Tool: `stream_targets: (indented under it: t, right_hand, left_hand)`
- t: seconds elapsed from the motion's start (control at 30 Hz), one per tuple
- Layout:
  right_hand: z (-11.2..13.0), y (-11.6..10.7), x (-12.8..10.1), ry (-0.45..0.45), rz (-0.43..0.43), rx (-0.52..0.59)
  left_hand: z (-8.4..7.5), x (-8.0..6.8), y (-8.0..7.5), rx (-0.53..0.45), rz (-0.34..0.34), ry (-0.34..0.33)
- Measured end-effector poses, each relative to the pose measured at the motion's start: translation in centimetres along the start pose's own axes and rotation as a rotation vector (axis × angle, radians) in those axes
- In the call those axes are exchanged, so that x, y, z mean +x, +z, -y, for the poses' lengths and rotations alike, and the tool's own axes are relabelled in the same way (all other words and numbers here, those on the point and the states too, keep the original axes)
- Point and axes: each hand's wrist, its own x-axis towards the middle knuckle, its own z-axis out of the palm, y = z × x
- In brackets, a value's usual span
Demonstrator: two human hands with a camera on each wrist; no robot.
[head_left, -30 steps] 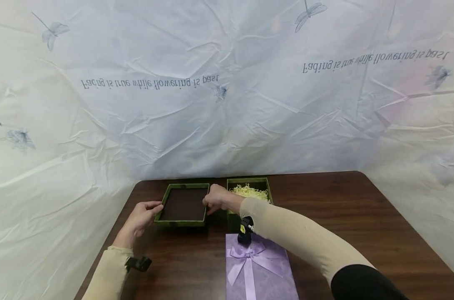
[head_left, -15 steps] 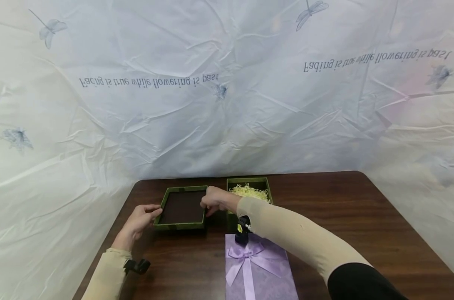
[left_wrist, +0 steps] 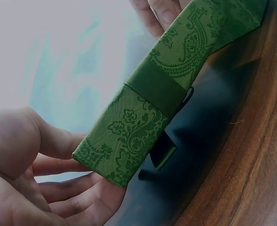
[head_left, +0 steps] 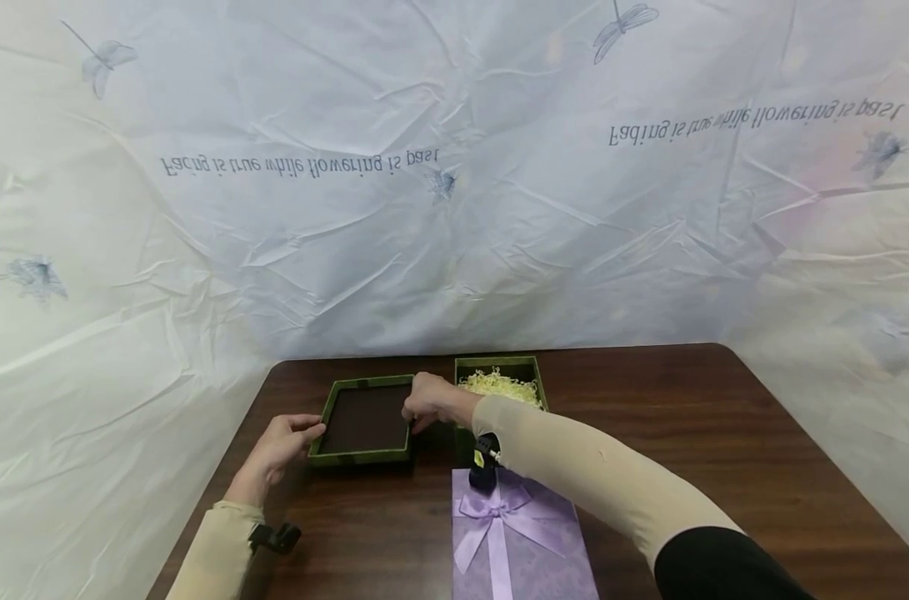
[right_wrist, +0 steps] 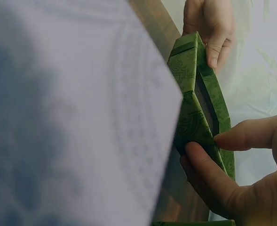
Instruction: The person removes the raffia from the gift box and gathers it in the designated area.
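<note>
A shallow green box lid (head_left: 360, 457) with a dark inner face lies hollow side up between my two hands. My left hand (head_left: 282, 443) grips its left edge, thumb on the rim and fingers beneath, while my right hand (head_left: 427, 400) pinches the right wall between thumb and fingers. In the left wrist view the lid's side (left_wrist: 143, 103) shows embossed paisley and a green ribbon band, with a ribbon loop (left_wrist: 164, 153) hanging below. The dark table shows under it, so the lid is held above the wood.
Right of the lid stands an open green box (head_left: 531, 362) holding pale yellow shredded paper (head_left: 499, 383), partly hidden by my right forearm. In front of it is a purple gift box (head_left: 536, 550) with a ribbon bow. A white printed sheet (head_left: 454, 250) hangs behind the table.
The lid has shifted slightly toward me and to the left, its far edge lowering in the head view. Both hands have kept their hold on it and moved along slightly.
</note>
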Motion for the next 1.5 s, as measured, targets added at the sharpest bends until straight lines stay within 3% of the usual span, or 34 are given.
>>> stream_targets:
  t: [0.27,0.5,0.97,1.23,1.5]
  right_hand:
    - [-0.3,0.5,-0.3,-0.047,0.007,0.026]
    - [-0.4,0.8,-0.3,-0.039,-0.060,-0.097]
    - [-0.3,1.5,-0.4,-0.065,-0.096,-0.163]
    - [0.1,1.7,-0.4,-0.067,-0.148,-0.270]
    - [0.1,1.2,-0.4,-0.079,-0.135,-0.317]
  left_hand:
    - [0.4,0.1,0.1,-0.009,-0.017,-0.009]
    - [0.4,0.1,0.5,-0.033,-0.029,-0.017]
    - [1.6,0.0,0.9,-0.006,-0.040,-0.014]
    - [1.3,-0.1,0.7,0.017,-0.054,0.000]
    - [1.3,0.5,1.0,-0.009,-0.070,-0.004]
